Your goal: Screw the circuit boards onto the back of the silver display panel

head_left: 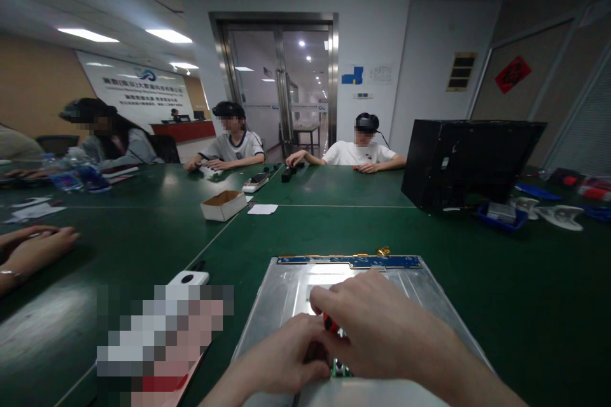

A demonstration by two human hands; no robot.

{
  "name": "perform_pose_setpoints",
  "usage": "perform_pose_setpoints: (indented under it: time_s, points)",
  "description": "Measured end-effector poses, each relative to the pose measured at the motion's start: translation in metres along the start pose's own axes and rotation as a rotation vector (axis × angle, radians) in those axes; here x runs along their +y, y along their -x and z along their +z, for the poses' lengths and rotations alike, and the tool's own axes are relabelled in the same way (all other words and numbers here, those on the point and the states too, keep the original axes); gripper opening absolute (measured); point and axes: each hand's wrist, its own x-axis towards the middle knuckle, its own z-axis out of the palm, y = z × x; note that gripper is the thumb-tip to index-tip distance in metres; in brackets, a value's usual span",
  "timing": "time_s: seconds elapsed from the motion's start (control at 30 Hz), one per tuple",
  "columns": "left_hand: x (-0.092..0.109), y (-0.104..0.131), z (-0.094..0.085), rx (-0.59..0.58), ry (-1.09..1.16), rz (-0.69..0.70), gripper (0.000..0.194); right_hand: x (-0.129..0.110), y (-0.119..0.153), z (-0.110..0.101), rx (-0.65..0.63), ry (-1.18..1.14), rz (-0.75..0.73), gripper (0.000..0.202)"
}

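Note:
In front of me lies a flat silver metal panel, like the back of a display, with a blue circuit strip along its far edge. My right hand is closed round a red-and-black screwdriver handle; its shaft is hidden by my fingers. Close against it, over the near part of the panel, my left hand has its fingers curled in. What those fingers pinch, if anything, is hidden. Below both hands a bit of green circuit board shows.
A white device, partly blurred out, lies left of the panel. Farther off are an open cardboard box, a large black monitor and a blue tray. Several people sit round the green table; another person's hands rest at left.

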Motion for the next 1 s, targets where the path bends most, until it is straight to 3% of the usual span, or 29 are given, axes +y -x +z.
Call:
perform_pose_setpoints:
  time_s: [1.0]
  points:
    - [-0.0070, -0.0005, 0.0006, -0.039, -0.100, 0.035, 0.019, -0.0017, -0.0011, -0.0051, -0.069, -0.011, -0.002, 0.009]
